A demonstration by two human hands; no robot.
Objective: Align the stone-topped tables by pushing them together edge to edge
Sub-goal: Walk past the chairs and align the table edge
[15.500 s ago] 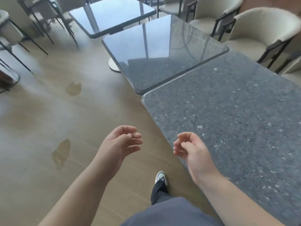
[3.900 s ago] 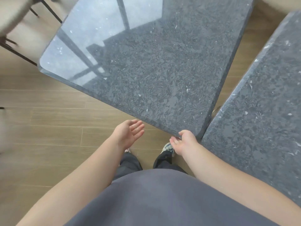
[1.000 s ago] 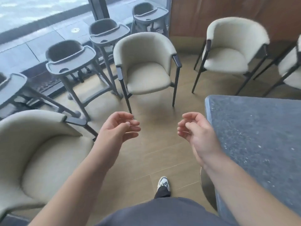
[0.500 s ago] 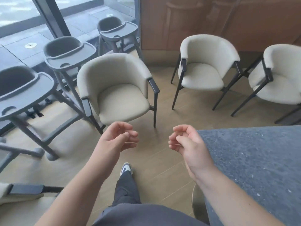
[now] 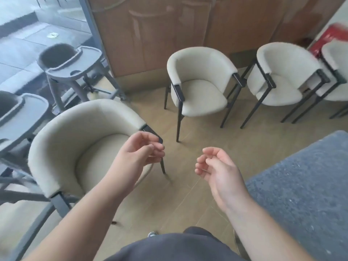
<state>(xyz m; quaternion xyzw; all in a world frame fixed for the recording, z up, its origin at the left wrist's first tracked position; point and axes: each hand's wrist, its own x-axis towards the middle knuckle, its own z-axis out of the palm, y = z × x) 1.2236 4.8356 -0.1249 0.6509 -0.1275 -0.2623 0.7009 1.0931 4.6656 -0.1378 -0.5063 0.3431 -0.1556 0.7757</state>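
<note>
You are between pushes, with your left hand (image 5: 140,157) and right hand (image 5: 216,171) loosely curled in the air holding nothing, and the one stone tabletop (image 5: 305,194) in view at your right calls for you to turn back and grip its edge

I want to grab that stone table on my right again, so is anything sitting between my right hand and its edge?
Nothing visible. The right hand hangs loosely curled and empty over bare wood floor, just left of the stone-topped table. The nearest cream chair stands on the left hand's side.
</note>
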